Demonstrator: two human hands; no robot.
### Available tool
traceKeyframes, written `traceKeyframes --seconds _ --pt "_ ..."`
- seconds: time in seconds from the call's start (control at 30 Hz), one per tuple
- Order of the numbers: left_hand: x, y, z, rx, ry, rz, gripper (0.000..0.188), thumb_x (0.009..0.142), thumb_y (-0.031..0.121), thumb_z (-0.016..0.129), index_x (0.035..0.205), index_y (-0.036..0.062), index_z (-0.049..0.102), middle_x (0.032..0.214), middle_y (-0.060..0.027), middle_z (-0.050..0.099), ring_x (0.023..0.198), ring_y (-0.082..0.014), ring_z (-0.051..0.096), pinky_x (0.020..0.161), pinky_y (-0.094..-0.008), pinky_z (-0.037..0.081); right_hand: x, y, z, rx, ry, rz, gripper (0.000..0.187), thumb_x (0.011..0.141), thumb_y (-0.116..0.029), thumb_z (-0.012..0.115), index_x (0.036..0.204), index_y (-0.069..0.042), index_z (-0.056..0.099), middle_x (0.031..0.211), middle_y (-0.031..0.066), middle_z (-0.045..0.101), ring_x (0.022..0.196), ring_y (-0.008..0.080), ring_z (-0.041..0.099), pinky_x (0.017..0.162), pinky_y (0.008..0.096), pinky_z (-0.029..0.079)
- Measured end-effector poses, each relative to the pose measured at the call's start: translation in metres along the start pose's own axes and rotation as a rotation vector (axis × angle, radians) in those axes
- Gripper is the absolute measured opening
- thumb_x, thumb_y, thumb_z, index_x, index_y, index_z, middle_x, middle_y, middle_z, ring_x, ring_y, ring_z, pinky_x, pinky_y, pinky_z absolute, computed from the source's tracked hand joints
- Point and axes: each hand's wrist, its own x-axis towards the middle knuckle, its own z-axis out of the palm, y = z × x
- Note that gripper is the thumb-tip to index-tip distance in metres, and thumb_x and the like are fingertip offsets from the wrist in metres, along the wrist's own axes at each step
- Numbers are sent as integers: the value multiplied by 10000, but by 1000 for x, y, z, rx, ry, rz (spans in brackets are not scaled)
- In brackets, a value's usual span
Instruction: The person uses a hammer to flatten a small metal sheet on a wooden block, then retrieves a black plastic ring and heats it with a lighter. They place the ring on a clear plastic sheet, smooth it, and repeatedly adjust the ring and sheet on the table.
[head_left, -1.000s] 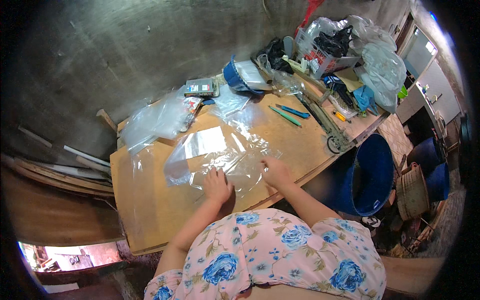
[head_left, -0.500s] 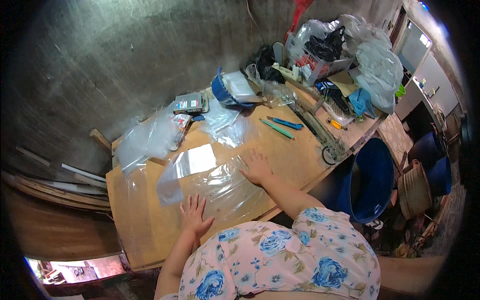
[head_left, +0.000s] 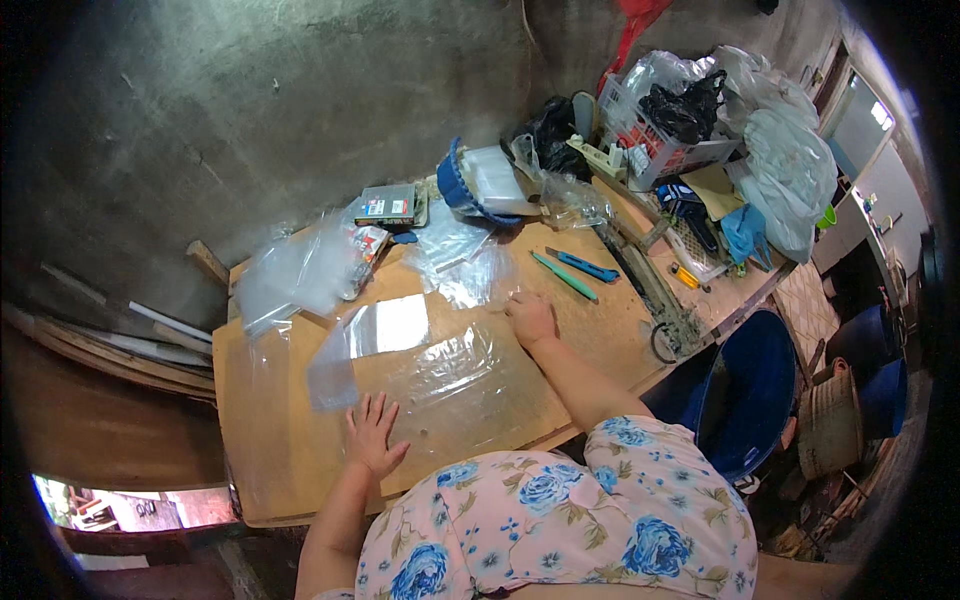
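A clear plastic sheet (head_left: 465, 375) lies flat on the wooden tabletop (head_left: 270, 470) in front of me. My left hand (head_left: 373, 437) rests at its near left side, open, with the fingers spread. My right hand (head_left: 532, 319) is at the sheet's far right corner; its fingers are curled together at the plastic, and the tips are partly hidden. Left of the sheet lies a translucent plastic piece (head_left: 332, 383), beside a shiny bright rectangle (head_left: 390, 325). Beyond my right hand lie a green pen-like tool (head_left: 565, 277) and a blue utility knife (head_left: 583, 265).
Plastic bags (head_left: 300, 275), a dark box (head_left: 388, 205) and a blue basket (head_left: 462, 188) with clear bags line the wall side. A crate (head_left: 665, 155) holding bags stands at the far right, near a yellow-handled tool (head_left: 686, 276). A blue barrel (head_left: 745, 390) stands beside the table.
My right hand has shifted slightly toward the sheet's far corner, and its spread fingers have curled in. The left hand has moved a little left and nearer, still spread. The clear sheet lies flatter.
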Motion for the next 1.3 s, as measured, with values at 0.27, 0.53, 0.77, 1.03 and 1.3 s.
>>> traceKeyframes --seconds 0.27,0.53,0.77,1.03,1.3 --pt "63 36 5 -471 274 10 753 707 330 633 1343 75 321 1353 -194 341 1211 -355 360 991 -486 263 -43 -11 -107 1413 -739 349 94 866 -155 552 904 -71 567 770 1 564 712 131 580 619 293 513" --pt "159 120 33 -1149 -235 -141 500 753 173 632 1204 19 478 913 -83 640 736 -200 615 667 -341 475 -36 -10 -97 782 -901 83 222 770 -139 650 963 -61 574 715 35 578 652 139 566 557 275 451" --pt "146 140 60 -442 216 -222 390 690 159 670 1061 97 567 1038 -93 586 992 -273 541 856 -393 406 -48 2 -43 677 -268 170 331 696 -87 649 1014 -54 561 850 135 603 785 279 585 686 345 465" --pt "136 138 59 -121 188 -70 470 737 332 604 1194 246 533 1359 -128 332 1281 -346 240 1005 -591 149 -100 3 -52 180 -25 -198 331 785 -161 584 1109 -103 549 1246 121 457 1171 311 401 929 457 343" --pt "131 136 62 -139 164 -72 523 751 387 583 1245 240 490 1390 -150 291 1300 -356 208 1006 -590 134 -137 12 -54 133 -134 -233 314 852 -232 508 1137 -103 529 1307 67 427 1244 280 341 1006 501 259"
